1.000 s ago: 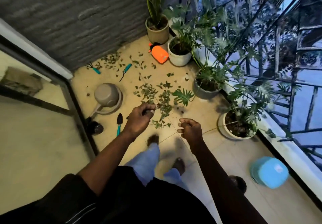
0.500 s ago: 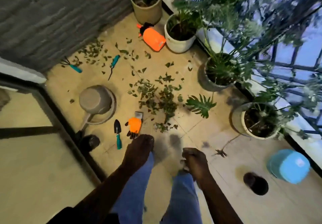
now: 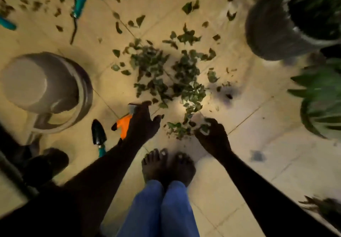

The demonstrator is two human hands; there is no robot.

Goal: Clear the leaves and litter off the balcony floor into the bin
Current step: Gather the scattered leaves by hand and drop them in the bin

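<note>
Fingers — right — curl round leaves

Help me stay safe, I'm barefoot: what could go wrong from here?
1. Bare feet stand close to the trowel; a step left could land on its blade.
2. The right hand grabs leaves in dim light, so a sharp stem could prick.
3. No bin is in view, so carried leaves may scatter.

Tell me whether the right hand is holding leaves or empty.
Holding leaves: the right hand has its fingers curled round a clump of leaves at the near edge of the leaf pile.
</note>
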